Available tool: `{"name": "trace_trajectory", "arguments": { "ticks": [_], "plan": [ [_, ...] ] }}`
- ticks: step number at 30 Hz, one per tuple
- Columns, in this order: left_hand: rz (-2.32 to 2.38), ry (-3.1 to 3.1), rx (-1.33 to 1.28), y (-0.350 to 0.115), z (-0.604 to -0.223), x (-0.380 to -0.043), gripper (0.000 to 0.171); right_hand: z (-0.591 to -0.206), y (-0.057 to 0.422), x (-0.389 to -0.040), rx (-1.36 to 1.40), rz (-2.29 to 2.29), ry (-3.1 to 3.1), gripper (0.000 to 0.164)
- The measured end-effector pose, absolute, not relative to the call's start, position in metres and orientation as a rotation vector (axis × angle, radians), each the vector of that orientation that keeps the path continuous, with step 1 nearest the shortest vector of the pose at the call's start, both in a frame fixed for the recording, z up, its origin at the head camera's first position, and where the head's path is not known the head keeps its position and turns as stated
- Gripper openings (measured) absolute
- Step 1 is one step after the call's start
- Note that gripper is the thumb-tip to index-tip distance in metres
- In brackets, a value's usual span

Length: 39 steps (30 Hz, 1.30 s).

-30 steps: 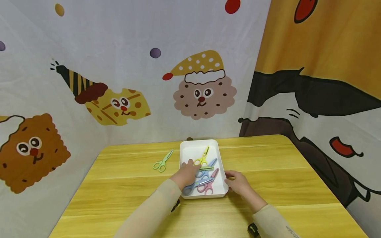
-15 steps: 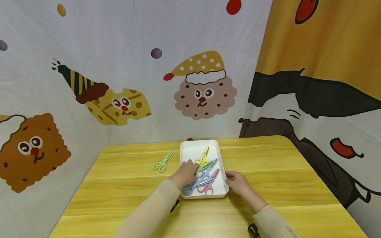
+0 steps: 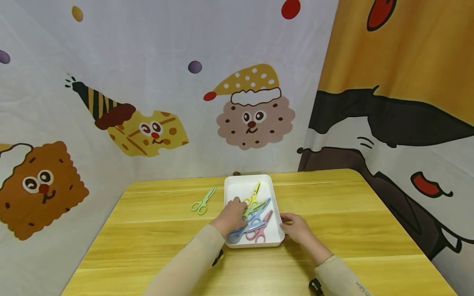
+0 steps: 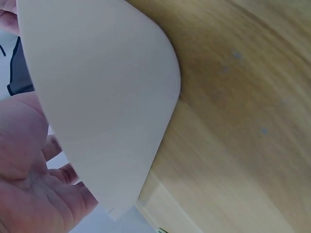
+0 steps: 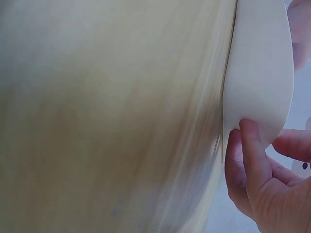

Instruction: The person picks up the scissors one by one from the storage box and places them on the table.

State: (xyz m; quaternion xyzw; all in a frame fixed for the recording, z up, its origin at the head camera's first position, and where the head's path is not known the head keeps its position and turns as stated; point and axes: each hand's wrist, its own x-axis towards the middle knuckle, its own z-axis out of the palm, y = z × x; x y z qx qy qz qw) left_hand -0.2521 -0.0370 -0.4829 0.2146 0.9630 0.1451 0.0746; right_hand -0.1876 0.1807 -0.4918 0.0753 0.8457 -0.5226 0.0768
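Note:
In the head view a white tray (image 3: 228,185) holds several children's scissors. Yellow scissors (image 3: 255,193) lie toward the back. Green scissors (image 3: 261,205) overlap blue scissors (image 3: 266,206), with pink scissors (image 3: 259,232) and a second blue pair (image 3: 255,227) nearer the front. My left hand (image 3: 231,216) reaches over the tray's left side, fingers at the green scissors' handles; whether they grip them I cannot tell. In the left wrist view the tray wall hides its fingertips. My right hand (image 3: 297,227) holds the tray's right side, fingers (image 5: 250,141) against the outer wall and thumb at the rim.
Another pair of light green scissors (image 3: 202,201) lies on the wooden table (image 3: 159,230), left of the tray. A cartoon-printed cloth (image 3: 159,74) hangs behind the table's back edge. Dark straps show under both sleeves.
The green scissors at my left hand have turned from lying nearly crosswise to slanting back and right across the blue pair. My left fingers shifted slightly; my right hand stays at the tray.

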Motion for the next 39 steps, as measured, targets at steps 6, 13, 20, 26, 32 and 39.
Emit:
{"name": "trace_trajectory", "arguments": {
  "ticks": [6, 13, 20, 26, 32, 39],
  "plan": [
    [0.465, 2.917, 0.57, -0.037, -0.48, -0.25, 0.046, -0.491, 0.18, -0.187, 0.226, -1.582, 2.528, 0.037],
    [0.535, 2.932, 0.54, -0.038, -0.476, -0.25, 0.054, -0.492, 0.18, -0.188, 0.233, -1.592, 2.525, 0.036],
    [0.58, 2.948, 0.566, -0.04, -0.48, -0.251, 0.055, -0.491, 0.18, -0.188, 0.229, -1.585, 2.522, 0.037],
    [0.653, 2.972, 0.558, -0.043, -0.482, -0.252, 0.055, -0.491, 0.18, -0.187, 0.231, -1.59, 2.525, 0.037],
    [0.698, 2.968, 0.531, -0.045, -0.481, -0.25, 0.055, -0.491, 0.18, -0.187, 0.219, -1.575, 2.54, 0.037],
    [0.739, 3.001, 0.522, -0.05, -0.482, -0.253, 0.051, -0.491, 0.18, -0.187, 0.226, -1.583, 2.529, 0.036]
  ]
}}
